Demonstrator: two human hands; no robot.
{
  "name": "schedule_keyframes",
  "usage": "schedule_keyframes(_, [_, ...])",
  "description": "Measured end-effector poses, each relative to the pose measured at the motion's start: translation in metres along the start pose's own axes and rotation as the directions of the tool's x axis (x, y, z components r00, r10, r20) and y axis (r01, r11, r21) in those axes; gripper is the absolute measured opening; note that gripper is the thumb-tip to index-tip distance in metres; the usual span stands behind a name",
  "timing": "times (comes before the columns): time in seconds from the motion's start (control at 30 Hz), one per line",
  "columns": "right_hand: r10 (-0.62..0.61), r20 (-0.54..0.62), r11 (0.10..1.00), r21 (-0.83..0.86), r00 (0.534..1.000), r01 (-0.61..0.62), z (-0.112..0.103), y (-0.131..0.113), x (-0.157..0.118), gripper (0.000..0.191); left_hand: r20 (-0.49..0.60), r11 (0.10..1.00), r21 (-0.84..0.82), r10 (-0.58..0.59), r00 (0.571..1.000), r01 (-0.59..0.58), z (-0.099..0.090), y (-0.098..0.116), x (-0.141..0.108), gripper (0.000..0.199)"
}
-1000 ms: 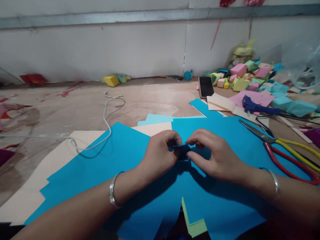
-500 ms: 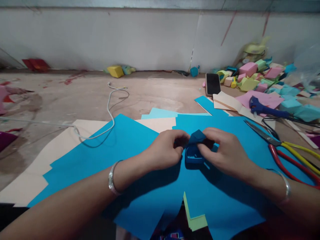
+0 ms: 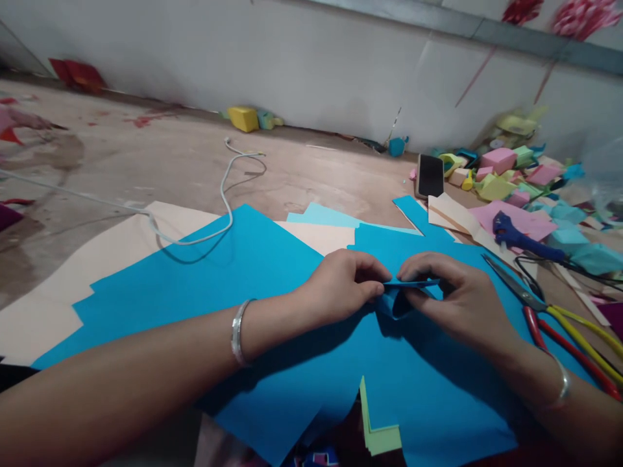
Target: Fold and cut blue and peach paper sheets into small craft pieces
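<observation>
Head view: I log left hand (image 3: 343, 285) and right hand (image 3: 455, 292) both pinching a small folded blue paper piece (image 3: 393, 303) over blue sheets (image 3: 263, 266); whether it touches them, I cannot tell. Scissors (image 3: 528, 298) lie near the right hand.

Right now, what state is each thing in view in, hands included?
Left hand: pinching the blue paper piece
Right hand: pinching it too
Blue paper piece: bent, held
Scissors: lying, handles apart
Phone: screen dark
White cable: loose, bent
Blue glue gun: lying down

Left grip (image 3: 341, 285), right grip (image 3: 460, 295), folded blue paper (image 3: 392, 305)
</observation>
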State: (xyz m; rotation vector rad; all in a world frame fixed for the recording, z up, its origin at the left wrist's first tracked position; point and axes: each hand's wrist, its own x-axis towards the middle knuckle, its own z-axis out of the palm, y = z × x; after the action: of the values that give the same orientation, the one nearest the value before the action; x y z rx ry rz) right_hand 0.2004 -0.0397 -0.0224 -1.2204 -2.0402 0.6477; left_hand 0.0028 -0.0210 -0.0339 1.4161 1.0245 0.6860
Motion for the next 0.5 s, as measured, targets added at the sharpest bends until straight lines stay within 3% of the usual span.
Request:
schedule_keyframes(0.23, [-0.060,-0.019,0.998,0.013,0.998,0.060,-0.0011,-0.0031,-0.0002,0.023,0.034,0.969,-0.226,-0.091,0.995,0.096,0.0022,0.0054,-0.0024,0.005])
schedule_keyframes(0.3, [-0.063,-0.046,0.995,0.069,0.997,0.066,-0.0035,-0.0035,-0.0012,0.020,0.068,0.918,-0.358,-0.154,0.986,0.168,0.0018,0.0067,-0.0042,0.015])
schedule_keyframes(0.4, [-0.047,-0.055,0.986,0.157,0.997,0.055,-0.0058,-0.0046,-0.0021,0.015,0.200,0.818,-0.507,-0.196,0.960,0.273,0.0013,0.0067,-0.0061,0.037])
schedule_keyframes(0.5, [-0.008,-0.075,0.982,0.186,0.997,0.021,-0.0053,-0.0060,-0.0018,0.016,0.327,0.766,-0.561,-0.143,0.934,0.313,0.0020,0.0049,-0.0065,0.032])
